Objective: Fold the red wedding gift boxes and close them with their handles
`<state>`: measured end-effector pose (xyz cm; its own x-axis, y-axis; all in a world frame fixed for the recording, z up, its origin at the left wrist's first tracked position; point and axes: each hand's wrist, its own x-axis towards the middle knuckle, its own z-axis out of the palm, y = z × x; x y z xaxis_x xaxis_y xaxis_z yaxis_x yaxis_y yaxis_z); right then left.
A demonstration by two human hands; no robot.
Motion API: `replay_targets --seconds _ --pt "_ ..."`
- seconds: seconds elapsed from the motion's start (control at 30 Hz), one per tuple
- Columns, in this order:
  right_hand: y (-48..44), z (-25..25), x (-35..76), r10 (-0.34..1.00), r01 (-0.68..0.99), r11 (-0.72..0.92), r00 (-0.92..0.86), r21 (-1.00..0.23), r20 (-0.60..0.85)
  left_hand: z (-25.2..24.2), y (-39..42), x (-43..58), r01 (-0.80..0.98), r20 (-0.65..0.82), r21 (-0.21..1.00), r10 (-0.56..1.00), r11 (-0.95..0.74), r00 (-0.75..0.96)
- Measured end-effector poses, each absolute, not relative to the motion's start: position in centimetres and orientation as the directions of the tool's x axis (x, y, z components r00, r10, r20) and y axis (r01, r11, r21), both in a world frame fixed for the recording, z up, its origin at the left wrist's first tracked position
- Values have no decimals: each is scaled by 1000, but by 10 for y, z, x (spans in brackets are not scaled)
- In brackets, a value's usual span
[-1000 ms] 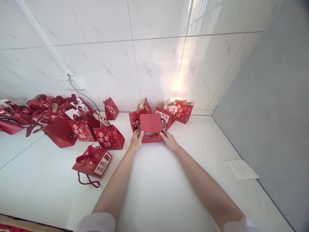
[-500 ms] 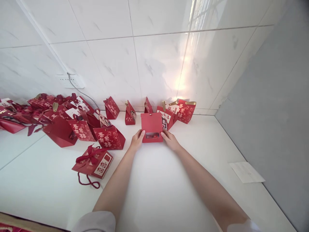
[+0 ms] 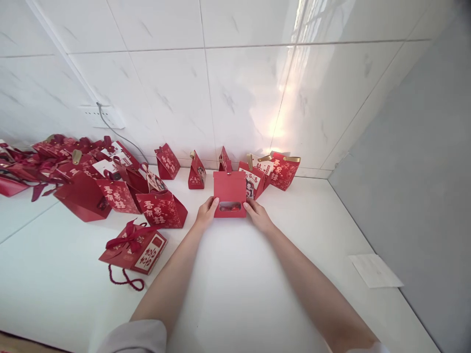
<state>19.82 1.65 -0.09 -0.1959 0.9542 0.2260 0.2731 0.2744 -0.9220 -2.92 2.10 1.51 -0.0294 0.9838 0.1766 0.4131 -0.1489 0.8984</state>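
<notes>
A red gift box with a small clear window near its bottom stands upright on the white table. My left hand grips its left side, thumb on the front. On the opposite side my right hand holds it the same way. Through the window something red shows, too small to name. Behind the box, partly covered by it, are a small red box and, to the right, a red box with a white printed label.
Red boxes with ribbons crowd the left side. A bow-tied red box with a rope handle lies near my left forearm. A tiled wall with a socket rises behind. White paper lies at right, beside a grey panel.
Both hands still hold the red gift box in nearly the same place. The view has shifted slightly, so the boxes on the left sit a little further left.
</notes>
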Motion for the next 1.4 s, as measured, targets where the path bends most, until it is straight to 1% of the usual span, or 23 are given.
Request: replay_targets --seconds 0.93,1.17,1.3,1.33,1.4 --pt "18 -3 199 962 275 252 -178 -928 209 20 17 -27 427 174 892 985 -147 -25" --pt "18 -2 199 961 260 250 -183 -932 207 18 19 -27 441 195 882 981 -166 -22" --pt "15 0 198 951 221 268 -215 -938 221 20 15 -29 457 235 867 972 -199 -22" --pt "14 0 198 944 202 281 -233 -938 233 20 13 -30 463 274 856 962 -232 -24" --pt "12 0 198 921 157 322 -279 -934 270 20 10 -30 469 400 815 916 -340 -31"
